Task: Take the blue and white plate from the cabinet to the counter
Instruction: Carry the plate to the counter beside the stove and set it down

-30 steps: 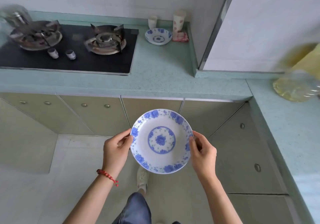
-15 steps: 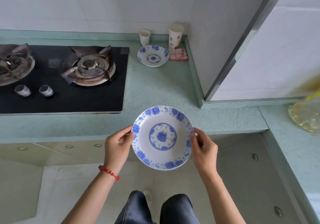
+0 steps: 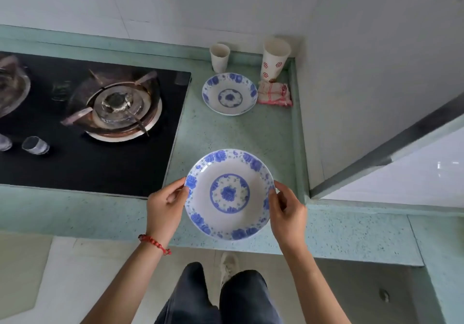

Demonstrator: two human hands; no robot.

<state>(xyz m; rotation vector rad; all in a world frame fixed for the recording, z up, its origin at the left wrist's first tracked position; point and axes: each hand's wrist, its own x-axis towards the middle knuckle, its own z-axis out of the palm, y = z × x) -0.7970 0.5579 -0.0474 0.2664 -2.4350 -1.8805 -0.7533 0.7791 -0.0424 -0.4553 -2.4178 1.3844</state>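
- Blue and white plate [image 3: 229,194] is held level over the front part of the green counter [image 3: 251,135], just right of the gas stove [image 3: 93,123]. Can't tell if the base touches yet.
- Left hand [image 3: 165,204] and right hand [image 3: 288,210] are each clamped on opposite rim edges, thumbs on top and fingers under.
- Looks glazed ceramic: rigid, moderately heavy, slick, chips if dropped or knocked on the counter edge.
- Rim at opposite sides is the right hold; set it down flat, then slide fingers out.
- A second patterned plate [image 3: 229,94] sits further back, well apart, beside two cups [image 3: 275,57] and a cloth [image 3: 275,94].
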